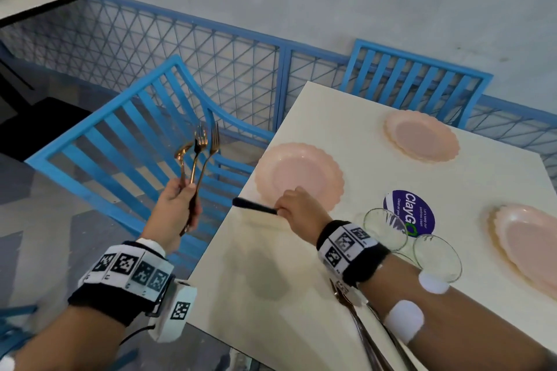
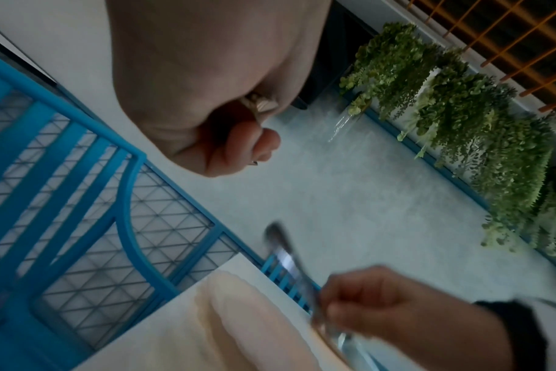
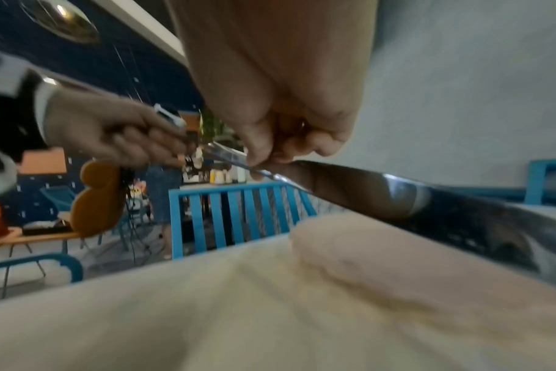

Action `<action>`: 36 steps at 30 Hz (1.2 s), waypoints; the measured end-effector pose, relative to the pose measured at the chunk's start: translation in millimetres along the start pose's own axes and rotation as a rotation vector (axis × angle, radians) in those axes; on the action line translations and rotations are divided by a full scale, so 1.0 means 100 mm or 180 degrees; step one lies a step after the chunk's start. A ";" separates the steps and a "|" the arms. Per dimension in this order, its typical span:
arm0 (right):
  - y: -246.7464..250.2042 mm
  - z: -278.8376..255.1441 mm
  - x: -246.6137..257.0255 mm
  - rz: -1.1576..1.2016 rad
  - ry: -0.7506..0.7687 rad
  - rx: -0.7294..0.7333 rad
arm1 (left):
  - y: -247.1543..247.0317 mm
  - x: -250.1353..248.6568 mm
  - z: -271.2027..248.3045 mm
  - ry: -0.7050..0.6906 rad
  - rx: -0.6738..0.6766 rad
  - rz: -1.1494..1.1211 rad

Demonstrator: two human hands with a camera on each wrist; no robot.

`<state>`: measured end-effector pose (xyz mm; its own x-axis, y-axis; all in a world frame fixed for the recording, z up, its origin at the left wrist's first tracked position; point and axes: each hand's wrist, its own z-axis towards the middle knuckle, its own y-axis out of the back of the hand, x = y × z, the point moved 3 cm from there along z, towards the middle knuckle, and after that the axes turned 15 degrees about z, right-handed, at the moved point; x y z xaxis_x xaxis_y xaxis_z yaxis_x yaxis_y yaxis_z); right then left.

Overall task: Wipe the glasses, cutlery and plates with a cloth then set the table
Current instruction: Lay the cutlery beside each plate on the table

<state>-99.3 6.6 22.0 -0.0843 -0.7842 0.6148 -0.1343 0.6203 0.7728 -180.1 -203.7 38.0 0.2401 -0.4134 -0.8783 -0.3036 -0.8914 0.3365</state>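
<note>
Forks and a spoon (image 1: 197, 156) fan up from the left hand (image 1: 176, 208) off the worktop (image 1: 271, 265) edge, while the right hand (image 1: 297, 208) pinches a dark-handled piece (image 1: 254, 205) beside the near pink plate (image 1: 298, 175).

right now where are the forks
In the head view, two forks and a spoon stand upright in the left hand, off the table's left edge.
</note>
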 end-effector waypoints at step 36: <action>-0.79 0.20 -0.33 -0.0863 -0.0535 0.0030 | -0.01 0.14 -0.09 -0.0173 0.0520 0.0304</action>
<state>-106.1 -16.9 -62.0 -0.2060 -0.9133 0.3513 -0.1832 0.3887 0.9030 -168.4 -210.5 28.4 0.1543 -0.4802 -0.8635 -0.4692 -0.8047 0.3636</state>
